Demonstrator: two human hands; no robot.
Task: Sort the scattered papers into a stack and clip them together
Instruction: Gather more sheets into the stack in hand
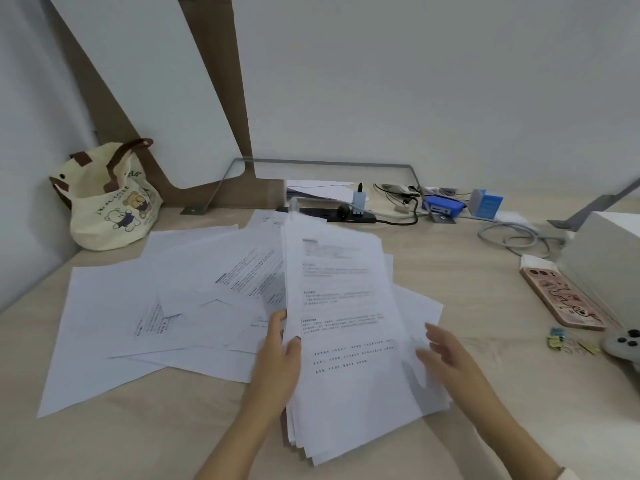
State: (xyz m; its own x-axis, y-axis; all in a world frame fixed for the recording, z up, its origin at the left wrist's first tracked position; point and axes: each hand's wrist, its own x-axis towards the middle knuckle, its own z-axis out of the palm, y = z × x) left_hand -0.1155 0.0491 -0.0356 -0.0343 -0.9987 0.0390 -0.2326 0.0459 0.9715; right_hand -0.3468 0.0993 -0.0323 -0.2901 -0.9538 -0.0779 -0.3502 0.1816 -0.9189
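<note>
A rough stack of printed white papers [343,323] is tilted up off the desk in the middle of the view. My left hand [280,362] grips its left edge, thumb on the top sheet. My right hand [446,355] hovers with fingers spread just over the stack's right edge, holding nothing. Several loose sheets [145,306] lie scattered and overlapping on the desk to the left. Small binder clips [562,342], yellow and blue, lie at the right near the desk edge.
A cream tote bag [107,202] stands at the back left. A black power strip [346,214], cables and blue boxes [485,202] line the back. A pink-cased phone [564,297], a white box [609,258] and a grey controller [623,344] sit at the right.
</note>
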